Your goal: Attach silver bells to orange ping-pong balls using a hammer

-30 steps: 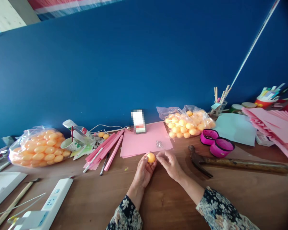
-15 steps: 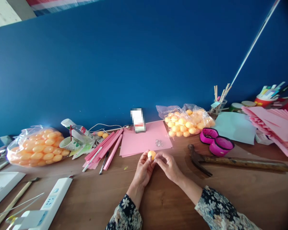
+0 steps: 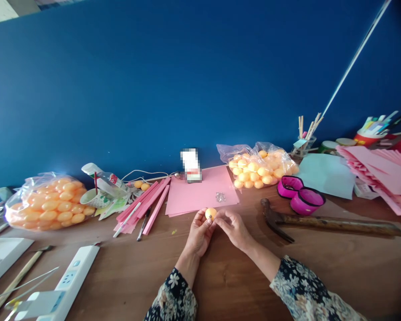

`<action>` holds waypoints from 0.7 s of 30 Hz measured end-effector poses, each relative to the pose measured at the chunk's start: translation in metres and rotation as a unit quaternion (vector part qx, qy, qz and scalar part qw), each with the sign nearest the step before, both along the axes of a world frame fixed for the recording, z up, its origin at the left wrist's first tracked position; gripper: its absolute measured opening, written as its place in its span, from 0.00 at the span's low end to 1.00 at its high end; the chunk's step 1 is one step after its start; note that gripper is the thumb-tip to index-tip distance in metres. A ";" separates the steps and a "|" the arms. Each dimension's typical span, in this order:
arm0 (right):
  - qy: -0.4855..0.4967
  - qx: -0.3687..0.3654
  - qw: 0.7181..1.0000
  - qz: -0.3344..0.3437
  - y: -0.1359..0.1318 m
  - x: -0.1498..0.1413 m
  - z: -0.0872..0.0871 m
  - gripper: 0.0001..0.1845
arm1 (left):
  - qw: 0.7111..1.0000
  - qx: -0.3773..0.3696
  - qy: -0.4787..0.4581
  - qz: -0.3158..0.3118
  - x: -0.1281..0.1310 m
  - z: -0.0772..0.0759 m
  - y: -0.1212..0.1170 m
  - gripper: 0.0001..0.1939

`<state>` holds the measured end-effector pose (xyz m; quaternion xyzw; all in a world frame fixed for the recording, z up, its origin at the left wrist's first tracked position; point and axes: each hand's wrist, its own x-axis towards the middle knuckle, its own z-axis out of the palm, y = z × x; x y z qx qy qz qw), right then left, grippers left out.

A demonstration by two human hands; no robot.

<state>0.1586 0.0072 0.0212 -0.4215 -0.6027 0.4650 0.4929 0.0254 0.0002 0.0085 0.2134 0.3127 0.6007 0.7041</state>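
Just in front of the pink paper, my left hand is closed around a small orange ball, which shows between thumb and fingers. The fingers of my right hand are pinched together at the ball's right side. Whatever tiny thing they may hold there is hidden. Beyond both hands, a little heap of small shiny silvery pieces lies on the pink paper sheets.
Bags of orange balls stand left and right. A claw hammer and magenta cups lie right. Pink strips, a pen and a power strip are left. A phone-like object stands behind.
The view has shifted slightly. Both hands keep nearly the same place, and the ball appears turned a little, with a small dark spot near my right fingertips.
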 end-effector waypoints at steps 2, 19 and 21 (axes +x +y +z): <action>-0.004 -0.004 1.000 0.003 0.000 0.000 0.000 0.09 | 1.000 0.000 0.000 0.001 0.000 -0.001 0.000 0.20; -0.022 -0.012 0.999 0.020 0.000 0.002 0.000 0.09 | 1.000 -0.008 0.008 0.016 0.001 -0.003 0.001 0.21; -0.021 -0.011 1.000 0.015 0.000 0.002 -0.001 0.09 | 1.000 -0.012 0.010 0.018 0.001 -0.003 0.001 0.21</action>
